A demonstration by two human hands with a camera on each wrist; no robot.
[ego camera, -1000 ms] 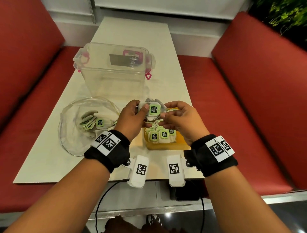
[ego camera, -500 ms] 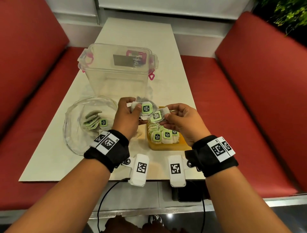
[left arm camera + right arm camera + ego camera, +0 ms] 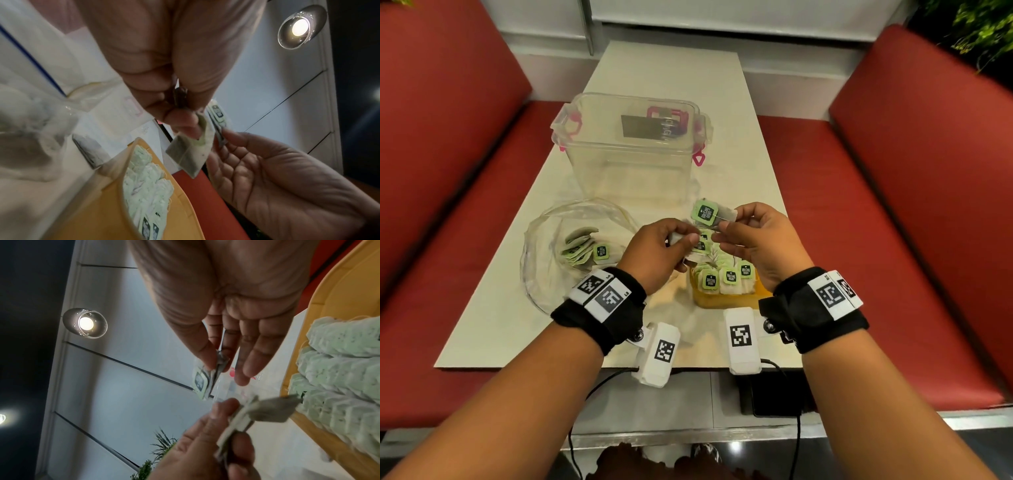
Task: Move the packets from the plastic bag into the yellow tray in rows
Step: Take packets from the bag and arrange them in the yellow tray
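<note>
A yellow tray (image 3: pixel 726 300) near the table's front edge holds rows of tea packets (image 3: pixel 729 277) with green tags. Just above it, my right hand (image 3: pixel 726 224) pinches one packet (image 3: pixel 709 214) between thumb and forefinger, its green tag facing up; the same packet (image 3: pixel 202 381) shows in the right wrist view. My left hand (image 3: pixel 685 240) grips a small bunch of packets (image 3: pixel 189 154) beside it, over the tray's far end. To the left lies the clear plastic bag (image 3: pixel 551 240) with several packets (image 3: pixel 585 248) inside.
A large clear lidded box (image 3: pixel 633 150) with pink latches stands behind the hands at mid-table. Red bench seats (image 3: pixel 893 240) run along both sides of the narrow white table (image 3: pixel 493 318). A black cable hangs below the front edge.
The right hand has pulled one packet away from the bunch and lifted it to the right. The left hand has drawn back slightly with the others.
</note>
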